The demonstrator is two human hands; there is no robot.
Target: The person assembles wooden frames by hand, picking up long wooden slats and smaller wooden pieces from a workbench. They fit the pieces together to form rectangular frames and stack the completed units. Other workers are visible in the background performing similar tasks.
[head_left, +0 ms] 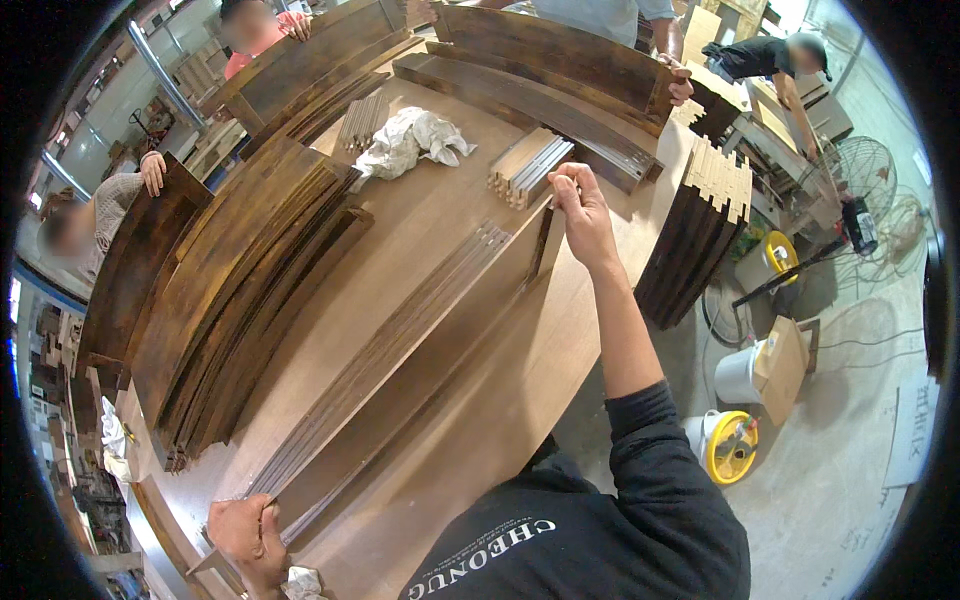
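Observation:
A long brown wooden panel [425, 375] stands on edge across the near part of the worktable [560, 350], running diagonally. My left hand [250, 538] is closed round its near left end, with a scrap of white cloth [303, 583] beside the wrist. At the far right end, my right hand [587, 215] grips the panel's upper corner between thumb and fingers. Against the panel's far side lie several long, thin wooden boards [365, 368] packed together. Just beyond my right hand sits a bundle of short grooved strips [530, 167], partly pale-edged.
Dark stained panels [235, 275] are piled on the left, more boards [480, 90] at the back. A crumpled white rag [410, 145] lies mid-table. Several people stand around it, some holding panels. Rightward are stacked boards [695, 235], a fan [862, 180] and a yellow-rimmed bucket [732, 448].

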